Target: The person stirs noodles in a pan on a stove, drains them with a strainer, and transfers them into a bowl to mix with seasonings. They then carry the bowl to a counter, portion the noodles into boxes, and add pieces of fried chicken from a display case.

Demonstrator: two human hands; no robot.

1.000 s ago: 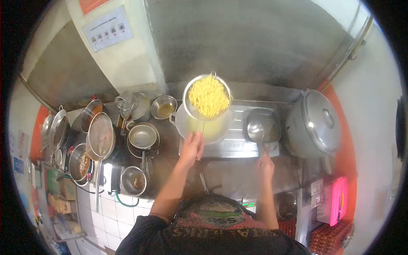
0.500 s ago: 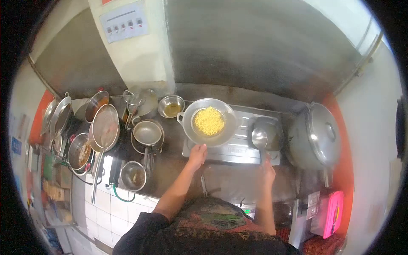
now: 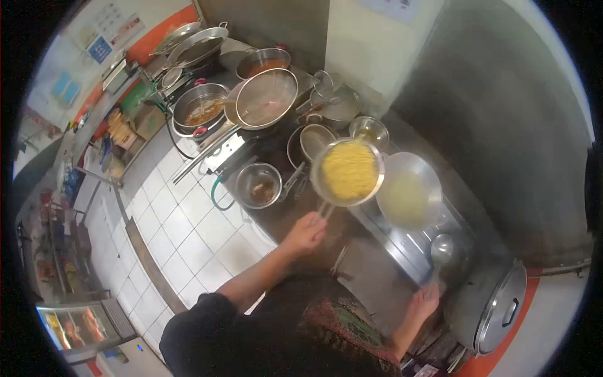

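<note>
My left hand [image 3: 306, 232] is closed round the handle of a strainer [image 3: 317, 178] that holds yellow noodles [image 3: 350, 169]. The strainer is lifted, just left of a wok [image 3: 409, 191] with cloudy pale liquid in it. The wok sits on a metal stove [image 3: 402, 242]. At the stove's right end a ladle [image 3: 442, 249] lies over a dark round pan or burner. Fingers of my right hand [image 3: 425, 303] are at the lower end of the ladle's handle; the grip is blurred.
A large lidded pot [image 3: 496, 314] stands at the right. Left of the strainer are a small bowl [image 3: 369, 133], a pan with brownish bits [image 3: 259, 185], a big sieve [image 3: 267, 99] and a pot with food [image 3: 201, 108]. White floor tiles [image 3: 179, 223] show at the left.
The view has turned left. My left hand has lifted the strainer with the noodles out of the wok and moved it left. My right hand stays near the ladle.
</note>
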